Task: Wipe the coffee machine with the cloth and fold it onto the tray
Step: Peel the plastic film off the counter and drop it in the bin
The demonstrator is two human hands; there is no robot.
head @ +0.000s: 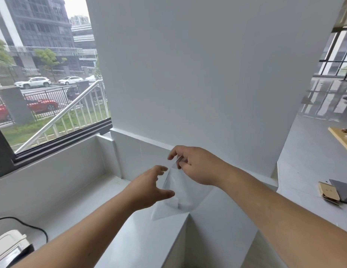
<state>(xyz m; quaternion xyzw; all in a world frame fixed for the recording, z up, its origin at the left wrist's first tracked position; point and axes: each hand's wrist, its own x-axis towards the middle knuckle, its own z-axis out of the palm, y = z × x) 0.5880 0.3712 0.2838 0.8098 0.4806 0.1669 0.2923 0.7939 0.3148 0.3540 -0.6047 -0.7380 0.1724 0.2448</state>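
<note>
1. Your right hand (196, 167) pinches the top edge of the cloth (178, 192) between thumb and fingers, just right of the frame's middle, and the cloth hangs down from that pinch
2. Your left hand (149, 187) is open, fingers spread and curled, its thumb touching the cloth's left edge low down; whether it actually grips there you cannot tell
3. That cloth is thin and pale grey-white, nearly the colour of the wall behind it, with a soft fold running down its middle and a pointed lower corner just above the counter (87, 206)
4. Under it, the counter is smooth, white and matte, with a squared outer corner right below the cloth
5. At the lower left of the frame only a cream-coloured rounded corner of an appliance (9, 242) shows, with a darker, shiny part beneath it; a black cable (31, 226) curves across the counter behind it
6. Upper left is a black-framed window (52, 74) with parked cars, a fence and a white railing outside
7. A flat white wall panel (197, 74) fills the upper middle
8. At the right edge a pale wooden board (341, 139) carries small items too blurred to name; lower down, a tan cardboard piece (328, 191) lies touching a dark grey sheet (343, 191) on a grey surface
</note>
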